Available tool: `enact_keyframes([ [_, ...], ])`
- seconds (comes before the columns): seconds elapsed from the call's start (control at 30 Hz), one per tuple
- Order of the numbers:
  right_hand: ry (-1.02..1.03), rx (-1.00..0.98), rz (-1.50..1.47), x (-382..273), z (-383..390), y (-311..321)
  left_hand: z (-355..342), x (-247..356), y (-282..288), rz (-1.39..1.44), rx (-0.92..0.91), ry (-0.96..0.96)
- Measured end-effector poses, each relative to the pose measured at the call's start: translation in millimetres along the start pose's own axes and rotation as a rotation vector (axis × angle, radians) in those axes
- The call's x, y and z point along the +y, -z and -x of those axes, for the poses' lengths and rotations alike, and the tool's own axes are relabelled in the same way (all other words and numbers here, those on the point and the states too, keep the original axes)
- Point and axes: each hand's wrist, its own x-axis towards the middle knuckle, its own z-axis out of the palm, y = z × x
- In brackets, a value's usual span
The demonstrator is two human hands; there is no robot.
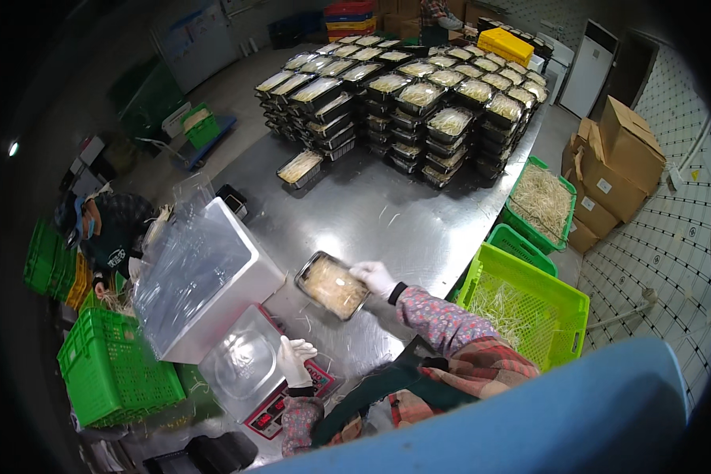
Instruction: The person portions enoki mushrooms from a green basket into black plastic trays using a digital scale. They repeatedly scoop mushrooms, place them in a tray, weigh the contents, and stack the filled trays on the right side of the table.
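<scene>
Tray (329, 286) in right fingers (363, 272), left fingers (305, 347) extended near scale (243, 362)

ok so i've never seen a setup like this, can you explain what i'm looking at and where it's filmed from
There is no machine doing the work here: it is a person. The one picture comes from a wide fisheye camera worn on that person's head, looking down, so straight edges bend near its rim.

The white-gloved right hand grips the edge of a clear-covered black tray with pale contents. The left hand, also gloved, is open and holds nothing, at the edge of a scale with a red front panel; whether it touches is hard to tell.

Beside the scale is a white box with clear plastic sheeting. Stacks of similar trays fill the far part of the metal table. Another person is at the left.
</scene>
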Motion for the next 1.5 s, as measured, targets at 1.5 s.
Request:
enact_keyframes([
  [1.5,0.086,-0.091,0.191,8.5,5.1,-28.7,208.6,20.0,411.8,-1.690,1.012,0.246],
])
